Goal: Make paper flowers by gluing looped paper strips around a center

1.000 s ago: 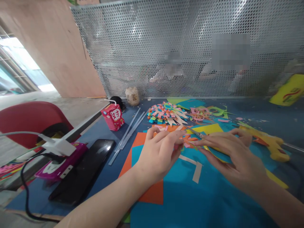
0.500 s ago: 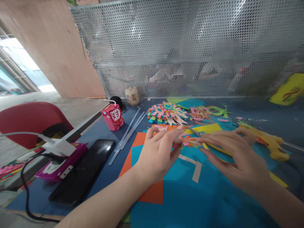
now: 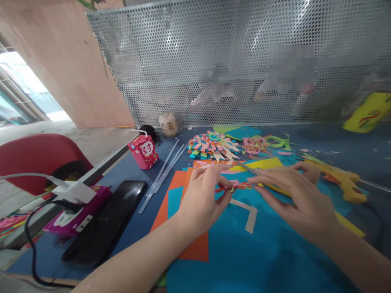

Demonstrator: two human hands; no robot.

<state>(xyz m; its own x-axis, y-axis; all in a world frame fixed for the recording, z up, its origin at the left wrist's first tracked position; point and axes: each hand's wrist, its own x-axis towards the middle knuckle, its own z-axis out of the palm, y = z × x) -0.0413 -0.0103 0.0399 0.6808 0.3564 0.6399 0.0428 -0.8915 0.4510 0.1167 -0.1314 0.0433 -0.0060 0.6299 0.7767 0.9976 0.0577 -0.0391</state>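
Between my two hands is a small fringed paper flower (image 3: 241, 185) in orange and pink, seen almost edge-on. My left hand (image 3: 203, 197) pinches its left side with thumb and forefinger. Thumb and forefinger of my right hand (image 3: 301, 199) close on the flower's right end. Scissors (image 3: 242, 166) show their metal blades just behind my right fingertips; whether that hand touches them I cannot tell. Below lies a large blue paper sheet (image 3: 238, 252) with tan paper strips (image 3: 251, 219) on it. A layered, fringed paper rosette (image 3: 210, 145) in several colours sits farther back.
At left stand a red drink carton (image 3: 143, 151), clear glue sticks (image 3: 166, 173), a black phone (image 3: 106, 221) and a purple power strip (image 3: 77, 211). A yellow glue gun (image 3: 348, 183) lies right, near paper scraps (image 3: 255, 144). A perforated metal panel (image 3: 183, 61) borders the back.
The small paper flower has turned from showing its petals to nearly edge-on. My right hand has come slightly left; my left hand keeps its pinch. The view has shifted a little.
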